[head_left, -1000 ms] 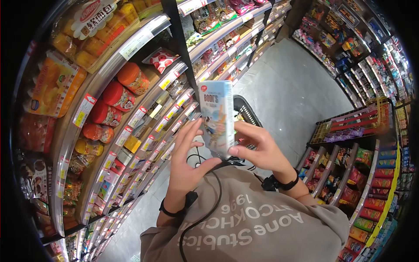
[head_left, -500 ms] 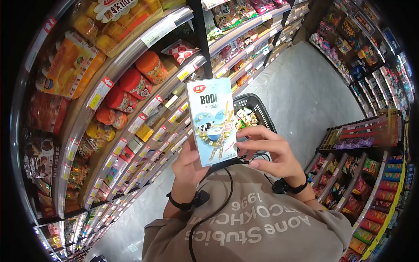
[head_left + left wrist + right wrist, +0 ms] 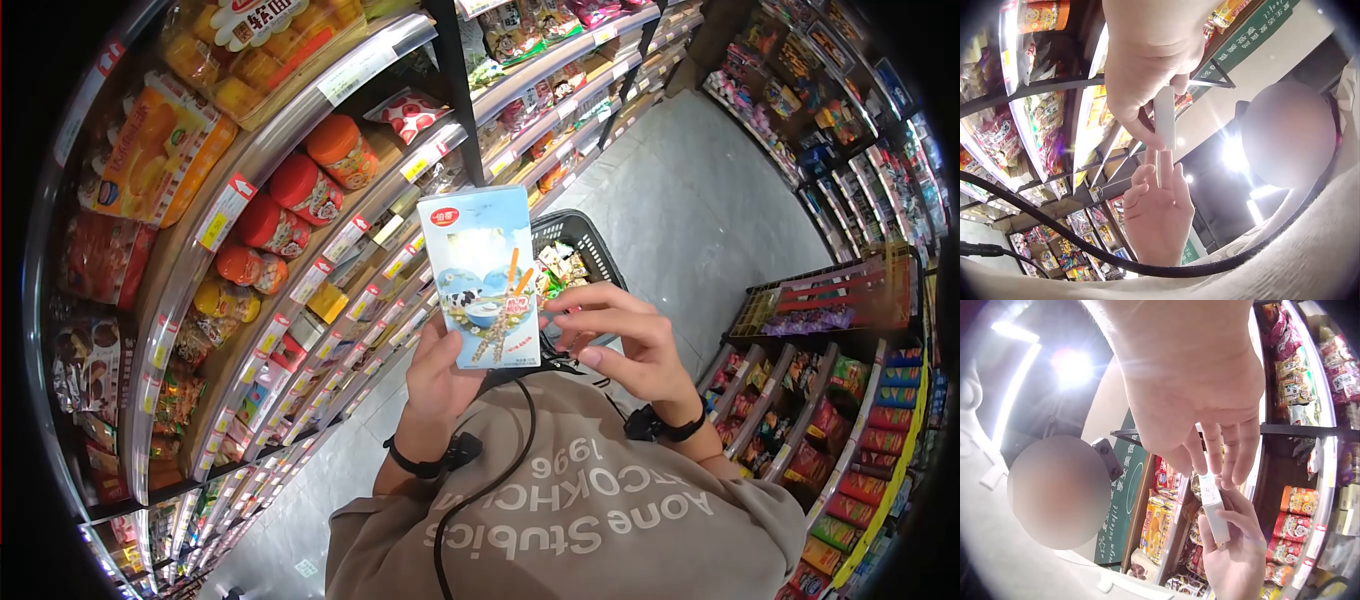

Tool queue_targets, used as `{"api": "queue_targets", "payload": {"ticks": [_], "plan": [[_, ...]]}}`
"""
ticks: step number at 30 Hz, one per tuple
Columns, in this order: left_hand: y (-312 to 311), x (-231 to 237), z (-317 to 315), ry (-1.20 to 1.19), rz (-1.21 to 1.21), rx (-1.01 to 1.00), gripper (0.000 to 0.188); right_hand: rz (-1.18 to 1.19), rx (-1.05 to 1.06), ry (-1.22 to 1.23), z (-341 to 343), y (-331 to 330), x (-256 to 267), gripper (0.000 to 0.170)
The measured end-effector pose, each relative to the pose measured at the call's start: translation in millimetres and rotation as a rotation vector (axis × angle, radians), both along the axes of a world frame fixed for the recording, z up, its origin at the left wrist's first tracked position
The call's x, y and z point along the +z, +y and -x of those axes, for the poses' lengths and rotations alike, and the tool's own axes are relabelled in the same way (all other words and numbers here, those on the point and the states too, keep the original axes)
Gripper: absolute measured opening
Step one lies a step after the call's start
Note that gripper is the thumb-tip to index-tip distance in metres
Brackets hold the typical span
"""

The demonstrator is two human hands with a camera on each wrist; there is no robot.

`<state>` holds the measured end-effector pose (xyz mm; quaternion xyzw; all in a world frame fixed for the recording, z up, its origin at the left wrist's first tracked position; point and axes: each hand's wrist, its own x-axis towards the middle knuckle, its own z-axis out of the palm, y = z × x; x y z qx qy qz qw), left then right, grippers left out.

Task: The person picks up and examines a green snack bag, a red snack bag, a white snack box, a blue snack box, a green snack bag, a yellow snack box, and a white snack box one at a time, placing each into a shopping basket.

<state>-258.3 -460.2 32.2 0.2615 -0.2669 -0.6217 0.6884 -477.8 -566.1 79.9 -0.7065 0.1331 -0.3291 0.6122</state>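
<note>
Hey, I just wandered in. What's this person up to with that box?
A person is in a shop aisle, holding a light blue snack box in their left hand, with the printed front facing up toward them. Their right hand is at the box's right edge, fingers loosely bent; whether it touches is hard to tell. Beyond the box is a black basket with some packets in it, and stocked shelves run along the left.
</note>
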Motion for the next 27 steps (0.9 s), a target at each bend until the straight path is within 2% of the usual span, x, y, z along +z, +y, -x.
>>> {"api": "queue_targets", "payload": {"ticks": [4,13,16,27], "plan": [[1.7,-3.8,2.2,0.104,-0.015,-0.002,0.075,0.03,-0.02,0.01,-0.2,-0.9,4.8,0.034],[5.8,-18.0,-1.5,0.141,-0.049,-0.032,0.073,-0.038,-0.023,-0.01,0.0,0.2,2.8,0.031],[3.8,-18.0,2.3,-0.038,-0.043,0.002,0.078,-0.052,-0.024,-0.024,-0.4,0.1,2.4,0.031],[3.4,-10.6,4.5,-0.014,-0.068,-0.008,0.079,-0.031,-0.016,-0.01,-0.1,-0.4,4.0,0.03]]}}
